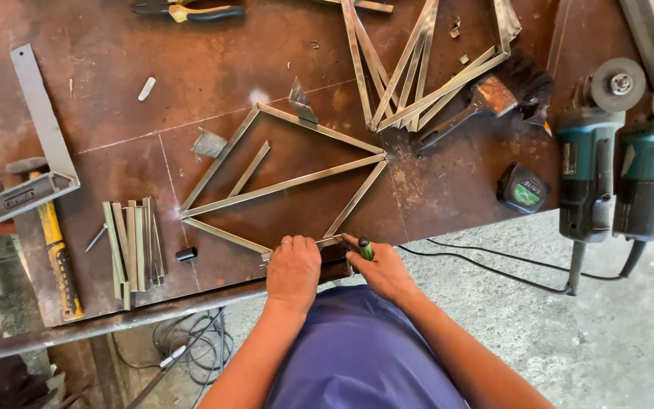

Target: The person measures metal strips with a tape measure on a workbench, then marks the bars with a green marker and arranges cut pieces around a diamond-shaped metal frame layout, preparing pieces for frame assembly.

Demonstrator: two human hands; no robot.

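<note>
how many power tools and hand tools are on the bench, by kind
angle grinders: 2
hammer: 1
pliers: 1
wire brush: 1
try square: 1
tape measure: 1
green-handled marker in the right hand: 1
total: 8

A single head-worn camera is looking almost straight down from above the person's chest, facing a rusty steel bench point(115, 45). It is sitting close enough that both forearms are filling the bottom edge, with the left hand point(293, 271) and right hand point(384, 271) at lower centre. The bench is stretching beyond the hands, and floor point(569, 348) is showing right of them.
</note>
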